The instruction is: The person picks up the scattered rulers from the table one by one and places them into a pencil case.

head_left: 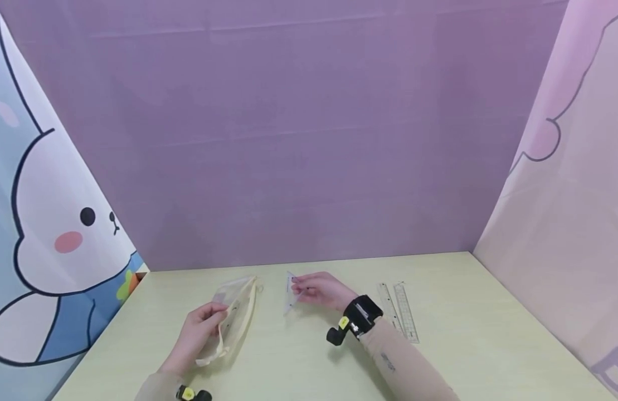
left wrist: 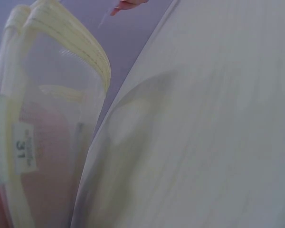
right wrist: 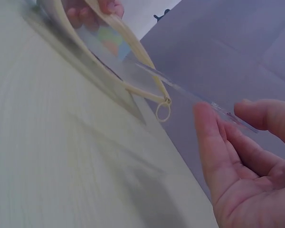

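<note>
My left hand pinches the near side of a see-through zip pouch with cream edging. The pouch's mouth gapes toward the right, and its zip pull ring hangs at the far end. In the left wrist view a small tag marked 31 shows on the pouch. A clear plastic set square is pinched between the thumb and fingers of my right hand, above the table just right of the pouch. Seen from the right wrist, the set square points edge-on toward the pouch's mouth.
Two clear straight rulers lie side by side on the table right of my right hand: a left ruler and a right ruler. A purple cloth wall rises behind the pale table, with printed cloth at both sides.
</note>
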The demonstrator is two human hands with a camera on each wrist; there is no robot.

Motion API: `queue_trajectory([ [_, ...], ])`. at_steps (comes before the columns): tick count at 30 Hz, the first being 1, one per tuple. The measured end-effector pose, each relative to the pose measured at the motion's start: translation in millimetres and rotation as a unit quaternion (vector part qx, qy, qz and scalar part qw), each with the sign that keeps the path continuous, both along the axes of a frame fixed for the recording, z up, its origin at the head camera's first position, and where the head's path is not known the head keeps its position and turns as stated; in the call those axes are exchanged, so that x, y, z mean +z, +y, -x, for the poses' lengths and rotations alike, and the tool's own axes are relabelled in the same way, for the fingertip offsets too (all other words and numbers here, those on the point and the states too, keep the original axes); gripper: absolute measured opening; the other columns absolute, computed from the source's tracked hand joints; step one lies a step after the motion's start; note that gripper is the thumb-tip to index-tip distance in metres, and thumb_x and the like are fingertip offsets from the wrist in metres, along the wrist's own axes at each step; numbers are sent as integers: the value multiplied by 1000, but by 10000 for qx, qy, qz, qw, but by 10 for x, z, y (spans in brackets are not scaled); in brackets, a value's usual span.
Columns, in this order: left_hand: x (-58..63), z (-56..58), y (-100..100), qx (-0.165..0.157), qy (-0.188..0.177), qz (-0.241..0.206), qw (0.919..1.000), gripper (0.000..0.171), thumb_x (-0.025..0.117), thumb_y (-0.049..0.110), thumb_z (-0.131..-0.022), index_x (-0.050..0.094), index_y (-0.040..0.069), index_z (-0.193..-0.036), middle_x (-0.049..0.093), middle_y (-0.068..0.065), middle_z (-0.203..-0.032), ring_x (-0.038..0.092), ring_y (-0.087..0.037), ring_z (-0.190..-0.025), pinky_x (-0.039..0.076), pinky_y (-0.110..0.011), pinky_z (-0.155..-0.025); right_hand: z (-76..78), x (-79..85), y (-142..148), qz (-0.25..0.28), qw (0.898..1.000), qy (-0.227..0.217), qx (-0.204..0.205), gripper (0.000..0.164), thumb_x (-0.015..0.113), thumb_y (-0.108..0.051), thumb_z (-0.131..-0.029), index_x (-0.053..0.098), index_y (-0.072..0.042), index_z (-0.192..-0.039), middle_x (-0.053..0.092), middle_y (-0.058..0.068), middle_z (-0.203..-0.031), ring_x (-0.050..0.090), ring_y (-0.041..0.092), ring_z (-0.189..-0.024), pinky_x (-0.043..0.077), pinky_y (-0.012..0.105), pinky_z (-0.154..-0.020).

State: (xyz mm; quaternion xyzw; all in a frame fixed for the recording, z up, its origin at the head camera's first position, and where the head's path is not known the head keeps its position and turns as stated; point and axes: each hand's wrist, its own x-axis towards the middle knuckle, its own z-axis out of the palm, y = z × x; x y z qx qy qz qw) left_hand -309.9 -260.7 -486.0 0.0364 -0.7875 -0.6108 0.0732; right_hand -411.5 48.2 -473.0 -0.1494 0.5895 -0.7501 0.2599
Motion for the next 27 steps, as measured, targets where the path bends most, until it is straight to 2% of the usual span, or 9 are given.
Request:
queue_trajectory([
  [6, -1, 2, -8, -113, -39, 65, 9999, 25, 62, 7, -92, 62, -10, -110, 56, -5, -74, 50, -13, -57, 45, -25, -57, -21, 51, -123, 176, 9998, -76, -87, 35, 55, 2, -94, 53, 14, -127, 68, 11, -101, 65, 17, -92, 49, 36, -92],
  [11, 2, 6, 2, 29, -53, -22, 10000, 24, 62, 6, -91, 63, -8, -110, 57, -7, -77, 50, -12, -57, 45, -25, -57, -35, 57, -238, 335, 9993, -139, -89, 36, 54, 3, -94, 51, 14, -128, 68, 12, -102, 65, 18, -94, 49, 37, -94],
  [17, 35, -19, 9, 30, -123, -92, 9999, 24, 62, 6, -92, 62, -8, -111, 59, -7, -82, 51, -12, -60, 47, -24, -59, -86, 77, -399, 333, 9993, -169, -20, 35, 54, 5, -93, 52, 15, -126, 68, 12, -99, 65, 18, -91, 49, 37, -93],
  [27, 24, -31, 23, 81, -44, 29, 10000, 23, 62, 8, -91, 63, -6, -109, 58, -6, -81, 50, -11, -60, 46, -24, -58, -154, 15, -653, 422, 9980, -460, 125, 36, 51, 9, -90, 52, 16, -125, 66, 16, -103, 65, 21, -92, 48, 38, -95],
])
